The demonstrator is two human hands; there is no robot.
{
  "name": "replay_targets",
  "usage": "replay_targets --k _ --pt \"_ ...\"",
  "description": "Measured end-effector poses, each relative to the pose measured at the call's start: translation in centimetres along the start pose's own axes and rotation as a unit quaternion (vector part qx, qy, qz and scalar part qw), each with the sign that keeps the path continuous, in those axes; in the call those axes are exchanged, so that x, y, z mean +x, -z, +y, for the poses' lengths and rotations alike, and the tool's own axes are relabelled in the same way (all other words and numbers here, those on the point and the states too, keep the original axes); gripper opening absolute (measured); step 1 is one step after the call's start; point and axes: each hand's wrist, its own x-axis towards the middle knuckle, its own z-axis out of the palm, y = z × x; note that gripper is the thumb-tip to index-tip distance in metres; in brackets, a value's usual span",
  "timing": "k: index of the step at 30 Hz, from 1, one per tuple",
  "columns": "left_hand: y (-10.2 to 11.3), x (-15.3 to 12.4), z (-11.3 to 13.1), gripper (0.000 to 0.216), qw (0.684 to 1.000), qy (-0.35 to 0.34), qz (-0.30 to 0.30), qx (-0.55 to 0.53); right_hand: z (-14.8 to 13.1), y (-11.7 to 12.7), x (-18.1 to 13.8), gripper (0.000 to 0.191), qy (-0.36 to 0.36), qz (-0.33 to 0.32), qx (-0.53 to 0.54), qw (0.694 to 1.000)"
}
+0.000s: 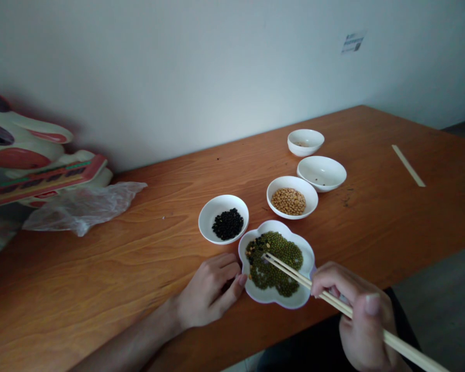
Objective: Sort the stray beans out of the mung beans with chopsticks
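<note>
A flower-shaped dish (pixel 307 258) with a pale purple edge holds green mung beans (pixel 282 248), with some black and yellow beans mixed in at its left side. My left hand (pixel 213 292) rests on the table with fingers curled, thumb and fingertips against the dish's left rim. In my right hand (pixel 356 310) is a pair of wooden chopsticks (pixel 287 268), their tips down among the beans left of the dish's middle. Whether a bean sits between the tips is too small to tell. Black beans (pixel 228 224) lie in a white bowl (pixel 206 219) just behind my left hand.
Behind the dish, a white bowl (pixel 273 188) contains yellowish beans (pixel 289 201). Farther back stand two more white bowls, one (pixel 335 173) with a few dark specks, another (pixel 305 150) with a little inside. A wooden strip (pixel 408 165), plastic bag (pixel 89 209) and toy (pixel 42 150) lie around.
</note>
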Motion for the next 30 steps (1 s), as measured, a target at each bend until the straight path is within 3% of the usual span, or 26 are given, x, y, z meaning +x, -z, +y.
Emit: replay_targets --k 20,30 --pt "0.0 -0.2 -0.1 0.029 1.0 -0.005 0.003 0.002 0.2 0.2 -0.3 0.073 0.008 0.009 0.004 1.0" --pt "-0.2 -0.2 -0.2 0.03 1.0 0.007 -0.003 -0.004 -1.1 0.6 0.1 0.081 0.001 0.084 -0.012 0.996"
